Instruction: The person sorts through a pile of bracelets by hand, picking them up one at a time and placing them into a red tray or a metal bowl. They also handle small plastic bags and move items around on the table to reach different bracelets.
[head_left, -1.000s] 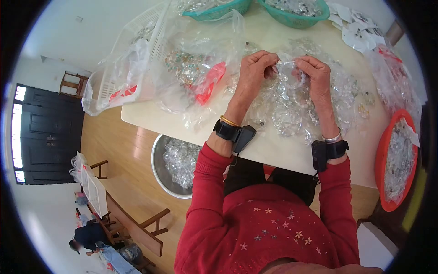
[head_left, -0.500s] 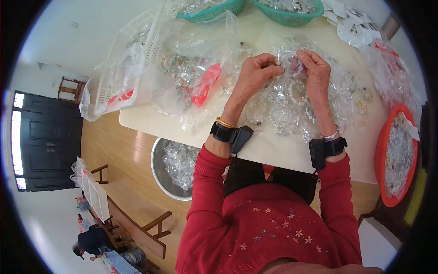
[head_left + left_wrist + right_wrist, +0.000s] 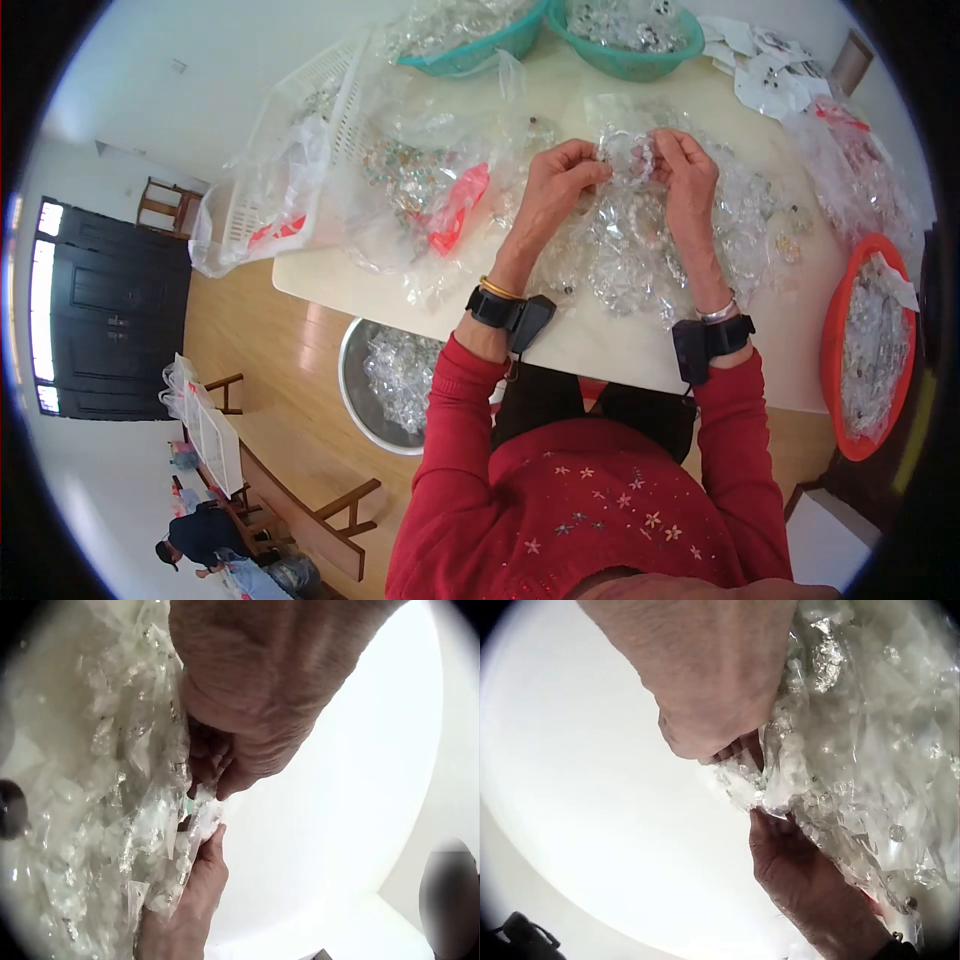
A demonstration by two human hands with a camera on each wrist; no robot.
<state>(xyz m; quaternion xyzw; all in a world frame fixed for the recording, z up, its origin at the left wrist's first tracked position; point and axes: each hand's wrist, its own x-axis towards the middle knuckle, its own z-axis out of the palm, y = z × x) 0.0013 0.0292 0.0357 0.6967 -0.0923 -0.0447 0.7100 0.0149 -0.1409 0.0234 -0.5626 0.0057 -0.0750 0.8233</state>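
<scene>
Both hands meet over the pile of clear packets. My left hand (image 3: 558,188), with a gold bangle at its wrist, pinches the left edge of a clear plastic packet (image 3: 625,155) between thumb and fingers. A ring of pale beads like a bracelet shows through the film. On the packet's other side, my right hand (image 3: 687,175) grips it by the edge. The left wrist view has the packet (image 3: 206,810) between the fingertips of both hands. Beneath and around them spreads a heap of shiny clear packets (image 3: 640,245).
Left on the table (image 3: 330,280) lie an open plastic bag with red print (image 3: 460,205) and a white basket (image 3: 345,120). Two green basins (image 3: 630,65) of packets stand at the back, a red basin (image 3: 832,400) at right. A metal basin (image 3: 350,385) sits on the floor.
The hands keep hold of the packet and come slightly closer to the body. The beaded ring inside shows more plainly now. The whole head view has shifted a little.
</scene>
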